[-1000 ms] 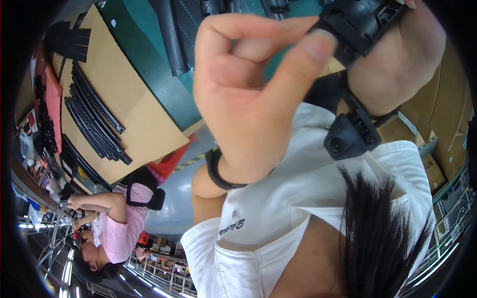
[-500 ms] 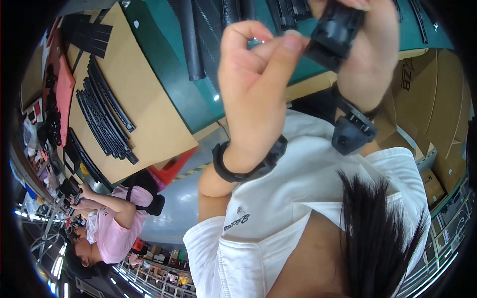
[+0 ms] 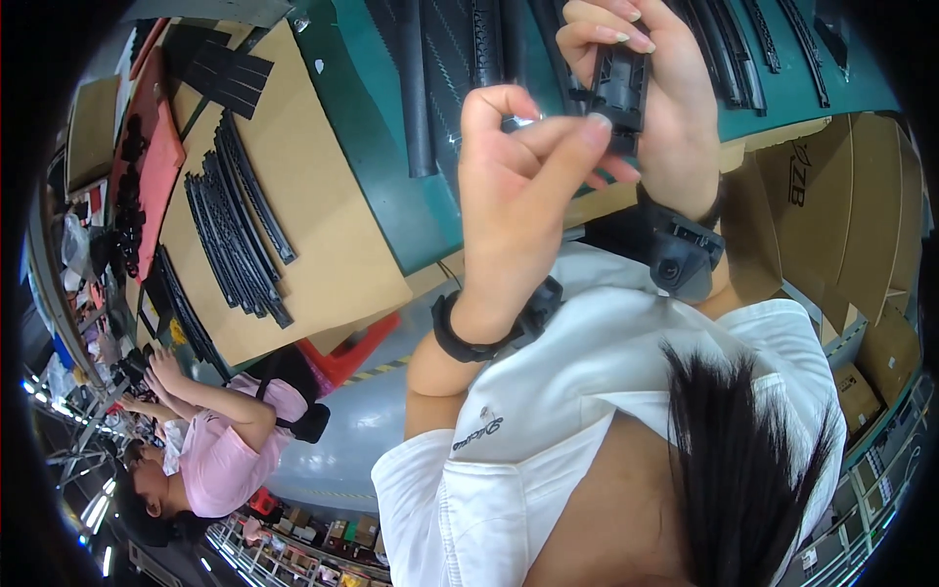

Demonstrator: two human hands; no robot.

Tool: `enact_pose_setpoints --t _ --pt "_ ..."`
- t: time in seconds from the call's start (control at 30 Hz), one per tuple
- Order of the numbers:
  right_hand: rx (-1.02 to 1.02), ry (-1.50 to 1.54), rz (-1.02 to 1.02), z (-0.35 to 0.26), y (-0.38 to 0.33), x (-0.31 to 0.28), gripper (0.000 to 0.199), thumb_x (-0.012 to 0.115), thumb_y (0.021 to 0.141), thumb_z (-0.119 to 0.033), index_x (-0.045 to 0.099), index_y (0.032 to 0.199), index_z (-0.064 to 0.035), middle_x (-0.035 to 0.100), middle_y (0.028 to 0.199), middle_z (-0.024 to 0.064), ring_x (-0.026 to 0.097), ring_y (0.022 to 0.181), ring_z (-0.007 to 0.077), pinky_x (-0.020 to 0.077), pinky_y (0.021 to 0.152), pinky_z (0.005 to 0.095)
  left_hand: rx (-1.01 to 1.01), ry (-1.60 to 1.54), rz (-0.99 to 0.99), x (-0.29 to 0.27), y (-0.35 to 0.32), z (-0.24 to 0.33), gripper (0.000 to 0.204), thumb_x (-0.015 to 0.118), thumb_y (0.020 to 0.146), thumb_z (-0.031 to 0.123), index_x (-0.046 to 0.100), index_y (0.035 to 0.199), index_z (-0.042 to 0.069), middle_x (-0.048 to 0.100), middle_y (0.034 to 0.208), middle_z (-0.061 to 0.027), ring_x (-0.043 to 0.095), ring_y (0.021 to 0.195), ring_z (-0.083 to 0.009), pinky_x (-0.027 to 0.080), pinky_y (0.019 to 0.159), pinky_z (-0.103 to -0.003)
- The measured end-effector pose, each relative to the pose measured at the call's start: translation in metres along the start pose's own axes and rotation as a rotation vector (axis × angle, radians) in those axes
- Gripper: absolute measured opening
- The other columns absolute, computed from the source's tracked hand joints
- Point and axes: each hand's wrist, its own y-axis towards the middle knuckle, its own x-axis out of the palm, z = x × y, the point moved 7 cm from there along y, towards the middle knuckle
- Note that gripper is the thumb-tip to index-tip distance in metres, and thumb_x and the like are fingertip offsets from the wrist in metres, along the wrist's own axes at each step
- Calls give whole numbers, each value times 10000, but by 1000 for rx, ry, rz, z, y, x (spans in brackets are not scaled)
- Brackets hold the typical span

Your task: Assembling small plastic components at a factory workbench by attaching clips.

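Note:
My right hand (image 3: 670, 108) is closed around a small black plastic part (image 3: 618, 86), holding it above the green table (image 3: 377, 147). My left hand (image 3: 518, 210) is right beside it, fingers curled, with the thumb tip pressed against the side of the same part. Something small and shiny shows between my left fingers. Each wrist carries a black band; the right one bears a small black camera unit (image 3: 680, 259). My white shirt (image 3: 606, 411) and dark hair fill the lower right.
Long black strips and tubes (image 3: 421, 88) lie on the green table. A cardboard sheet (image 3: 313, 235) holds curved black strips (image 3: 240, 235). Open cardboard boxes (image 3: 841, 225) stand at the right. A person in a pink shirt (image 3: 220, 450) works at the lower left, near a red stool (image 3: 352, 352).
Both hands have moved away from the camera, toward the table, and look smaller. The black part stays in my right hand, and my left thumb now presses against it.

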Motion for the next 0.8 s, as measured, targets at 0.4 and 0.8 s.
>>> enact_pose_setpoints --t 0.4,0.8 --pt "-161 -164 -33 -5 -6 17 131 374 866 -55 463 962 -45 344 561 -27 321 425 47 322 457 190 60 61 -71 11 -2 5 290 472 840 10 191 861 79 570 782 -187 589 663 -190 476 592 -241" --pt "-228 -313 -22 3 -17 31 154 360 866 -52 460 981 -75 296 560 -39 266 414 35 301 446 183 122 124 -78 8 -3 8 206 414 899 189 242 862 81 556 758 -192 594 629 -252 501 559 -307"
